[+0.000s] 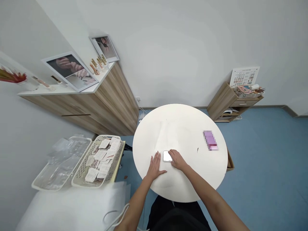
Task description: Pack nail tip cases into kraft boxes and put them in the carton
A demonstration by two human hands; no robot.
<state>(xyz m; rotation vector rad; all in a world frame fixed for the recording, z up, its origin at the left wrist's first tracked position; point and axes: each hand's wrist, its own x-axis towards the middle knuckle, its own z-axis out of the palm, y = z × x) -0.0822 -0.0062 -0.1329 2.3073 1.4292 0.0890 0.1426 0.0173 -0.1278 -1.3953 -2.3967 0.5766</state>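
Note:
My left hand (154, 168) lies flat on the round white table (183, 118), its fingers stretched and the thumb held out to the right; nothing is in it. Just right of its fingertips is a small white rectangular object (166, 156) with rounded corners and a grey edge, lying on the tabletop; its exact kind is unclear. My right hand (177, 159) grips the right side of this object, with the fingers bent over its edge and partly hiding it.
A blurred-out purple item (210, 140) lies at the table's right. To the left are a basket of paper packets (83, 173) and a basket of clear plastic (45, 187). A wooden cabinet (113, 96) stands back left, a small shelf (222, 101) back right. A white cable (120, 218) crosses near my left forearm.

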